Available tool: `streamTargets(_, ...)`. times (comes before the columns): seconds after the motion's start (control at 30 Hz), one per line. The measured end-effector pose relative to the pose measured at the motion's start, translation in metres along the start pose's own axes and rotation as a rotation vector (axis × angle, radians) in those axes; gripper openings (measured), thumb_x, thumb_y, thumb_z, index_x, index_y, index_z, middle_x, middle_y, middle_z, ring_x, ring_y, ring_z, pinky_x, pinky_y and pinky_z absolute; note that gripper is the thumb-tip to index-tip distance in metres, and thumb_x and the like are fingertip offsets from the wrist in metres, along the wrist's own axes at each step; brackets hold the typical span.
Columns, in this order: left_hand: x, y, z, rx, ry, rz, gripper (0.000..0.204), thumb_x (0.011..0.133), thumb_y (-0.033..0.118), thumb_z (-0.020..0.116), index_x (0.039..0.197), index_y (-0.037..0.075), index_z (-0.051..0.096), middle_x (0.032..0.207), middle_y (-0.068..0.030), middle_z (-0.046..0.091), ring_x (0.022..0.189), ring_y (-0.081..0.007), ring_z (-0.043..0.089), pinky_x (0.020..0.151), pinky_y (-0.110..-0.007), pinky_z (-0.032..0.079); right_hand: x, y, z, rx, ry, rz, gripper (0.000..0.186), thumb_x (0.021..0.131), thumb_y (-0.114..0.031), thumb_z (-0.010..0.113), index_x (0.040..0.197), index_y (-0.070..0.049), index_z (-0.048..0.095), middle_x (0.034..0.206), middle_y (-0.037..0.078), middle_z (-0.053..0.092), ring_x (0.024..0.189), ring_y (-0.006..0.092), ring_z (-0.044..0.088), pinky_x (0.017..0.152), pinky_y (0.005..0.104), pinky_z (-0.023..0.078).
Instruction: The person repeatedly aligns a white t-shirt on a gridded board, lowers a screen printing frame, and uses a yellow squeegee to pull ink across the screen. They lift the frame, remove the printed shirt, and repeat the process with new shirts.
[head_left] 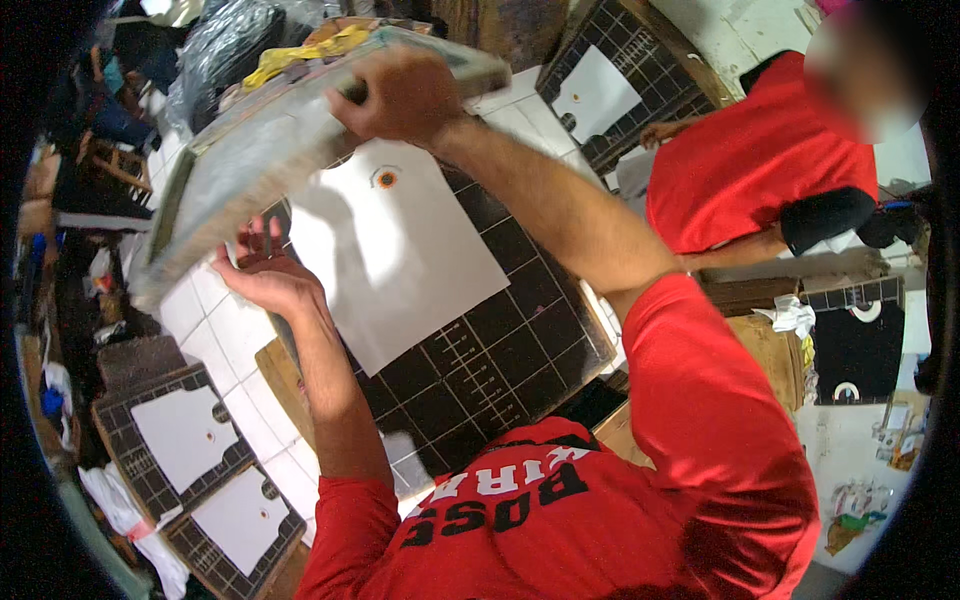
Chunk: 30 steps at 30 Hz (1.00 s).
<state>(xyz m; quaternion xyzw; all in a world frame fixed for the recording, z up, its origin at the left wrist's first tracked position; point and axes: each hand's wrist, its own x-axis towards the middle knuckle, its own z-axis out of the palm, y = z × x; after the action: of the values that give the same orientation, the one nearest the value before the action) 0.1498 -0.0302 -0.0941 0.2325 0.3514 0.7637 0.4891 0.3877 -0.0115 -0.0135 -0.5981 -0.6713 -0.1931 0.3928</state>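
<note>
A large framed printing screen (210, 200) is raised at a tilt at the upper left, blurred by motion. My right hand (405, 95) grips its edge. My left hand (265, 270) is just below the screen's lower left part, fingers spread and apart; whether the fingertips touch the frame is unclear. Under both arms lies a black gridded board (530, 330) bearing a white fabric piece (420, 270) with a small orange-and-dark round print near its top.
A co-worker in red (750, 170) stands at right beside another gridded board (660, 90). Two boards with white pieces (180, 445) sit lower left. A black printed piece (855, 350) lies at far right. Plastic bags (215, 60) and clutter line the upper left.
</note>
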Motion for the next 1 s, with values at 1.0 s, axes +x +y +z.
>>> streamTargets(1.0,-0.033,-0.061,-0.188,1.817,-0.653,0.468,0.089,0.075,0.026,0.077,0.154,0.009,0.04,0.16,-0.0167,0.038,0.154,-0.0369,0.025,0.126,-0.059,0.012,-0.113,0.079,0.148,0.111,-0.51,-0.02,0.014,0.08,-0.006,0.068,0.093,-0.01,0.069,0.093,0.015,0.074,0.089,0.0369,0.071,0.082,0.0496,0.043)
